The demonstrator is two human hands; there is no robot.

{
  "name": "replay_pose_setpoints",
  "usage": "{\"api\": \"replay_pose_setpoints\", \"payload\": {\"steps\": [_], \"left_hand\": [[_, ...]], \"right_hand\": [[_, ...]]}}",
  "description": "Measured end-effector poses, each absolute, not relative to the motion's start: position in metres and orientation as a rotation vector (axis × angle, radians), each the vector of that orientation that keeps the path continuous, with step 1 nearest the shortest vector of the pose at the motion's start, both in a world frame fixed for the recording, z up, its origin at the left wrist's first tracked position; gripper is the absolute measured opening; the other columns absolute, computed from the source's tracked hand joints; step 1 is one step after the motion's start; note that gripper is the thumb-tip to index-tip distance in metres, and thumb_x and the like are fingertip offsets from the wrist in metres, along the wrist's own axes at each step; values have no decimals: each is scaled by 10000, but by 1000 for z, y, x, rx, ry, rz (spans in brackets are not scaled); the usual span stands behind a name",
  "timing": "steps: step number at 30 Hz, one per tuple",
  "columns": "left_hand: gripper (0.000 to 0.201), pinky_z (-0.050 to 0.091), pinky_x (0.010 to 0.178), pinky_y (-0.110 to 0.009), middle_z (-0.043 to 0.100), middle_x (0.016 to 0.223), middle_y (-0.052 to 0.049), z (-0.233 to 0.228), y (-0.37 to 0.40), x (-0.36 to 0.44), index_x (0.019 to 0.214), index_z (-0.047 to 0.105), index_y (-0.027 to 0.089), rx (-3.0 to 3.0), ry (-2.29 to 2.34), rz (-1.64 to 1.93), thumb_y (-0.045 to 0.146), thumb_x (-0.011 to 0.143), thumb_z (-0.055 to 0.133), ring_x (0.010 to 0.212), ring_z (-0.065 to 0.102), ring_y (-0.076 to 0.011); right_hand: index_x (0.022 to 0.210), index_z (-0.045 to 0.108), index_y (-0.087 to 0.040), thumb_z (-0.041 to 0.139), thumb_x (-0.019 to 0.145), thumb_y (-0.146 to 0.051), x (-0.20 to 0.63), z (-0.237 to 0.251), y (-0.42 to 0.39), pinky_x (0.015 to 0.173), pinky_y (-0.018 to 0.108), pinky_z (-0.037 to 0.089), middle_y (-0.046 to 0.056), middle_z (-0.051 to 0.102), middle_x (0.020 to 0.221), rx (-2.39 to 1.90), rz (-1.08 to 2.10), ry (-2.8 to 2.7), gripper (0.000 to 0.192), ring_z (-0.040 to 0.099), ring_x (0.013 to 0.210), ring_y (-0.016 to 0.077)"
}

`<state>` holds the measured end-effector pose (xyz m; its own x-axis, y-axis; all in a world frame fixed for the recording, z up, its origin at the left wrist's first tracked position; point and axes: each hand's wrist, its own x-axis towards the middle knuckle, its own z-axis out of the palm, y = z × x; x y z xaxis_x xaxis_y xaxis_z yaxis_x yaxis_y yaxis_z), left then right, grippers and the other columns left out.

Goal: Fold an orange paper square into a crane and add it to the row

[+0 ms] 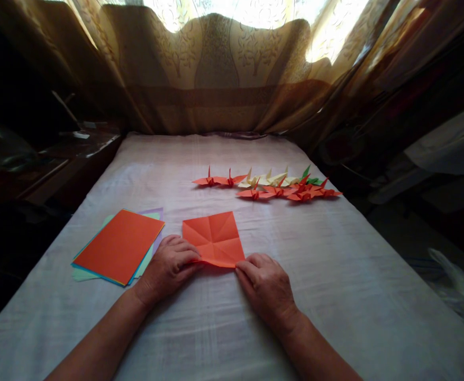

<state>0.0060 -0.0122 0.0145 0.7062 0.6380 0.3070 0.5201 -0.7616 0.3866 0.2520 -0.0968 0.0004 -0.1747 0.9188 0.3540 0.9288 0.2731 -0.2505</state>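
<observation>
A square of orange origami paper (212, 238) lies in front of me, with crease lines crossing at its middle. Its near edge is lifted slightly. My left hand (172, 264) pinches the near left corner between thumb and fingers. At the near right corner, my right hand (265, 283) grips the paper the same way. Left of my left hand rests a stack of coloured paper (120, 246), orange on top, with blue, green and purple sheets sticking out beneath.
Several folded paper cranes (255, 194) in orange, cream and green stand in rows towards the back right. A pale checked cloth (156, 164) covers the surface. Beyond its far edge hangs a patterned curtain (216, 69). A clear plastic bag (452, 272) is at the right.
</observation>
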Motion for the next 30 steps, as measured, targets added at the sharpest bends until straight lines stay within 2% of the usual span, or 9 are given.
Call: {"api": "replay_pose_setpoints", "payload": {"steps": [5, 8, 11, 13, 15, 17, 20, 24, 30], "left_hand": [[271, 463, 765, -354, 683, 720, -11, 10, -14, 12, 804, 671, 222, 2519, 1111, 695, 439, 929, 567, 706, 621, -182], [283, 495, 677, -326, 670, 741, -19, 4, -14, 15, 955, 665, 213, 2480, 1318, 759, 474, 920, 560, 677, 613, -190], [335, 522, 817, -382, 697, 1025, -81, 1, -17, 18, 1226, 602, 230, 2593, 1376, 872, 393, 938, 552, 901, 653, -236], [278, 467, 957, -455, 658, 1208, -92, 3, -21, 22, 1211, 629, 280, 2772, 1313, 912, 288, 949, 538, 1104, 607, -273], [264, 406, 1038, -485, 653, 1258, -61, 5, -28, 27, 1137, 672, 301, 2935, 1162, 902, 201, 957, 507, 1202, 558, -275], [284, 390, 1074, -464, 688, 1215, -41, 6, -35, 34, 1134, 679, 275, 3017, 966, 851, 166, 968, 476, 1201, 567, -252], [270, 410, 1086, -430, 716, 1172, -46, 5, -45, 43, 1169, 675, 223, 3004, 818, 737, 215, 981, 481, 1161, 604, -232], [297, 466, 1051, -434, 701, 1208, -78, 3, -51, 48, 1200, 669, 198, 2960, 814, 649, 283, 981, 488, 1171, 611, -251], [318, 512, 1002, -434, 692, 1229, -90, 3, -53, 44, 1228, 649, 168, 2975, 820, 614, 259, 985, 465, 1143, 629, -263]], "right_hand": [[790, 642, -225, 585, 917, -232, 256, 0, -96, 694, 289, 373, 18, 625, 787, -1695, 80, -2043, 138, 565, 770, 177], [774, 622, -220, 574, 918, -242, 256, 0, -94, 685, 289, 379, 17, 617, 770, -1724, 96, -1997, 154, 567, 754, 174], [748, 602, -218, 568, 912, -242, 255, -1, -93, 671, 294, 373, 20, 615, 761, -1763, 86, -1987, 169, 561, 734, 175], [735, 590, -219, 562, 910, -245, 254, -1, -92, 662, 296, 365, 21, 612, 748, -1778, 68, -1983, 180, 554, 722, 177], [726, 582, -221, 562, 907, -244, 253, -1, -92, 657, 298, 360, 22, 609, 734, -1786, 50, -1980, 184, 549, 715, 179], [723, 580, -221, 570, 903, -243, 252, -1, -91, 657, 300, 356, 22, 609, 728, -1798, 42, -1980, 181, 548, 713, 182], [727, 585, -218, 577, 903, -250, 252, -1, -91, 661, 297, 355, 26, 617, 735, -1810, 51, -1974, 179, 550, 717, 184], [762, 605, -217, 586, 899, -247, 254, -1, -92, 682, 292, 378, 23, 630, 751, -1783, 148, -1934, 142, 568, 736, 183], [804, 641, -224, 584, 872, -179, 262, 1, -92, 716, 283, 420, 17, 666, 787, -1732, 324, -1878, 100, 600, 762, 181]]}}
